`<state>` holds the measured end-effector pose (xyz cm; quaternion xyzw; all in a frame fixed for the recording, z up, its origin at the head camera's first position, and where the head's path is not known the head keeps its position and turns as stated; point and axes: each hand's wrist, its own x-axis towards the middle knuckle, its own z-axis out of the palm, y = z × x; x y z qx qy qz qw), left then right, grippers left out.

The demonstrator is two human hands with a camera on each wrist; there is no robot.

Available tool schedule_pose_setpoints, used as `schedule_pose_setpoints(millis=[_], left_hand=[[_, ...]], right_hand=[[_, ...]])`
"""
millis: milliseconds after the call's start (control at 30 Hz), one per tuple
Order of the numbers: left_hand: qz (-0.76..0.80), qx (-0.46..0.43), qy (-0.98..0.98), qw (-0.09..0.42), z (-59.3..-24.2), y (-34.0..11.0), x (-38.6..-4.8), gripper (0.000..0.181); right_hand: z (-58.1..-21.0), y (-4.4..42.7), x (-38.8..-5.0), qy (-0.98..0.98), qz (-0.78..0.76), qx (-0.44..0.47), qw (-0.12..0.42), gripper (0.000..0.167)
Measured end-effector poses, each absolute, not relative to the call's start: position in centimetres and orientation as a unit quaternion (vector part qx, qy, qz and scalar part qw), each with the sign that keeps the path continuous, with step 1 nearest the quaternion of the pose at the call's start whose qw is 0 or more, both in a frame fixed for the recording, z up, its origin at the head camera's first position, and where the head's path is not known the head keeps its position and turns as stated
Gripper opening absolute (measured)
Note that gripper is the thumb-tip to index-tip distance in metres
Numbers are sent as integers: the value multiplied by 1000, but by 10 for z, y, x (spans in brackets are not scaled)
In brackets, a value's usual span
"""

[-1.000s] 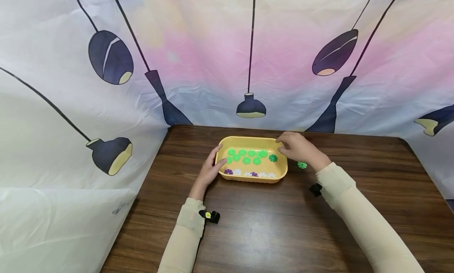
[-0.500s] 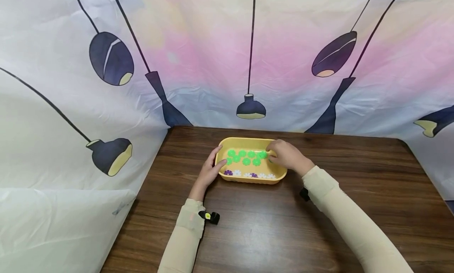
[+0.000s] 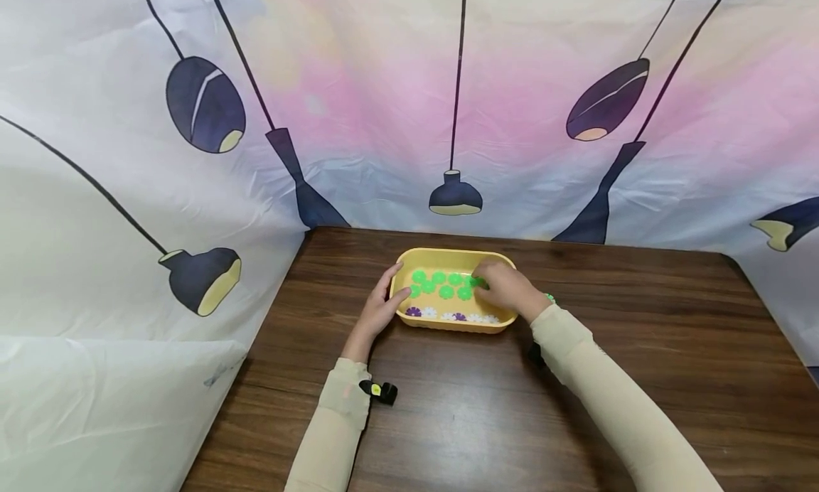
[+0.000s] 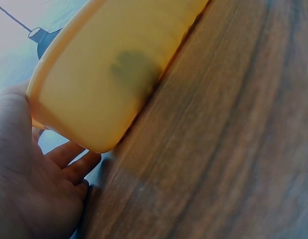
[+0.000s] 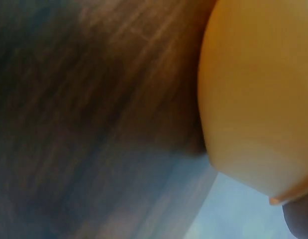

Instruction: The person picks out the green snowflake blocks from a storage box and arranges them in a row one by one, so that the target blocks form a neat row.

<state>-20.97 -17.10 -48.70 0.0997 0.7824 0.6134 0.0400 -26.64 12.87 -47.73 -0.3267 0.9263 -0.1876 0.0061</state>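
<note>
In the head view my left hand [image 3: 377,311] grips the left end of a yellow tray [image 3: 456,326], its thumb over the rim. The left wrist view shows that hand [image 4: 39,189] with fingers outside the tray wall [image 4: 94,84]. My right hand [image 3: 508,287] reaches over the tray's right side, fingertips at a light green flower piece [image 3: 475,281]; whether they pinch it cannot be made out. Several more green pieces [image 3: 446,291] lie in the tray, with purple [image 3: 414,311] and white ones [image 3: 429,312] along its near side. The tray wall [image 5: 258,99] fills the right wrist view's right side.
A green piece [image 3: 550,298] lies on the brown wooden table [image 3: 448,407] right of the tray, partly behind my right forearm. Behind the table hangs a cloth [image 3: 384,108] printed with dark lamps.
My right hand has moved left and slightly down, from the tray's right rim to the light green pieces. It now covers the dark green piece. My left hand keeps its grip.
</note>
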Motion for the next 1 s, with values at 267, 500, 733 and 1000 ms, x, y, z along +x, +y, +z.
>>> schedule_pose_setpoints(millis=[267, 500, 733, 1000], left_hand=[[616, 103, 780, 38, -486, -170, -209, 64], [617, 106, 779, 36, -490, -169, -211, 63], [618, 103, 778, 33, -492, -169, -210, 63], [617, 107, 779, 38, -490, -169, -209, 63]], right_hand=[[-480, 123, -260, 955, -107, -275, 1, 20], [-481, 123, -260, 958, -115, -263, -1, 21], [-482, 123, -259, 956, -130, -263, -1, 6], [-482, 123, -257, 952, -163, -259, -7, 31]])
